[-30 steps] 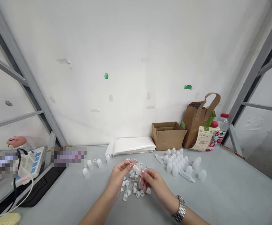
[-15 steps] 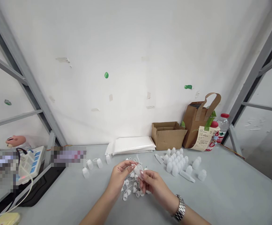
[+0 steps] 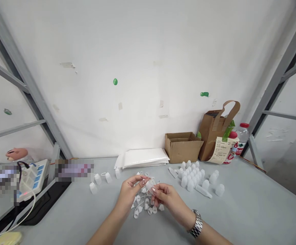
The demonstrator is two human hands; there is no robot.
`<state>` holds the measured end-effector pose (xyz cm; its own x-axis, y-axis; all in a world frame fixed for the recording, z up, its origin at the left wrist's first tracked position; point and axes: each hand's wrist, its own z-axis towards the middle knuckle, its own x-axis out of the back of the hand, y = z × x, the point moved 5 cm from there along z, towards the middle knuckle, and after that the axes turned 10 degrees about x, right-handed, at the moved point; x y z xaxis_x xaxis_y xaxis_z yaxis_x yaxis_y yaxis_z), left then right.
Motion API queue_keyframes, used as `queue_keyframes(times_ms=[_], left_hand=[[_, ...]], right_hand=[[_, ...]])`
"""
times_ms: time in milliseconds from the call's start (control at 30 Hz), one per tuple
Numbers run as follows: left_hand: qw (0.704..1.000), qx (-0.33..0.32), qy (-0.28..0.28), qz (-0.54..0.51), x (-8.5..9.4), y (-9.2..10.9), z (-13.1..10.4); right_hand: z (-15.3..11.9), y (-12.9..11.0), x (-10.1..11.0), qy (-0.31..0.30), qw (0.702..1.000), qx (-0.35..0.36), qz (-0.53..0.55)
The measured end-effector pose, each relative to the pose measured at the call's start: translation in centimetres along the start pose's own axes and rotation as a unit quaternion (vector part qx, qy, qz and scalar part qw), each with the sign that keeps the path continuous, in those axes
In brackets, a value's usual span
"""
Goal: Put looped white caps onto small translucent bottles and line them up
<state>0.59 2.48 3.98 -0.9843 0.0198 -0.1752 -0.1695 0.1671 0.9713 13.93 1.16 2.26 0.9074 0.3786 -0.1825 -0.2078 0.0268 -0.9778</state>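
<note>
Between both hands is a small translucent white bottle (image 3: 150, 185), held above a pile of white caps with loops (image 3: 146, 204). My left hand (image 3: 132, 190) pinches its upper left end, where a white cap is partly hidden by the fingers. My right hand (image 3: 165, 196), with a metal watch on the wrist, grips the bottle's lower right side. To the right stands a cluster of translucent bottles (image 3: 190, 177), with a few more apart from it. Several capped bottles (image 3: 98, 179) stand on the left.
At the wall lie white packets (image 3: 145, 158), beside an open cardboard box (image 3: 183, 151), a brown paper bag (image 3: 209, 136) and a red-capped drink bottle (image 3: 243, 136). A power strip (image 3: 39, 177) with cables and a black mat (image 3: 46, 204) lie on the left.
My right fingers have shifted slightly on the bottle, and more of the caps below my right hand now shows. My left hand has hardly moved.
</note>
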Motion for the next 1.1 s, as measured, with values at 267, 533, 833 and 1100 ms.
queue_keyframes(times_ms=[267, 533, 833, 1100], left_hand=[[0.985, 0.069, 0.006, -0.156, 0.2, -0.9, 0.4], [0.954, 0.121, -0.035, -0.271, 0.2, -0.9, 0.7], [0.954, 0.112, -0.064, -0.272, -0.6, -1.5, 0.4], [0.945, 0.121, -0.055, -0.297, 0.0, -1.3, 0.6]], right_hand=[[0.1, -0.9, 0.2, 0.048, 0.997, 0.057, -0.019], [0.1, -0.5, 1.0, 0.093, 0.993, 0.057, -0.039], [-0.2, -0.6, 2.0, 0.158, 0.980, 0.095, -0.079], [-0.4, -0.7, 1.8, 0.161, 0.975, 0.102, -0.113]])
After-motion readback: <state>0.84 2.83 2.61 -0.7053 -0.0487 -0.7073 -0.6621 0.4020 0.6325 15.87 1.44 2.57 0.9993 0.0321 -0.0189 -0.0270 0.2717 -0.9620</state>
